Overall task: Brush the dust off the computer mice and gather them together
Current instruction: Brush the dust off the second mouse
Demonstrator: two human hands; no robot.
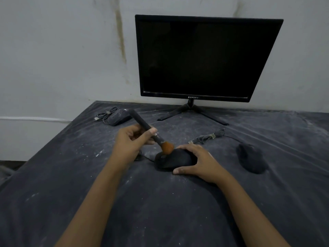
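My left grip (130,141) pinches the brush (140,120) by its stiff black handle, soft orange bristles on the middle mouse (174,160), which my right grip (199,161) clasps by its flanks, thumb near and fingers far, on the dusty cloth-covered counter (160,211). I judge it a light, smooth, rounded plastic shell, apt to skid, so the sides are where to hold. The far-left mouse (118,117) and the right mouse (251,158) lie well apart.

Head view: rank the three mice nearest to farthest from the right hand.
1. black mouse being brushed, centre, under the right hand.
2. black untouched mouse, to its right.
3. dusty grey mouse with bundled cable, back left.
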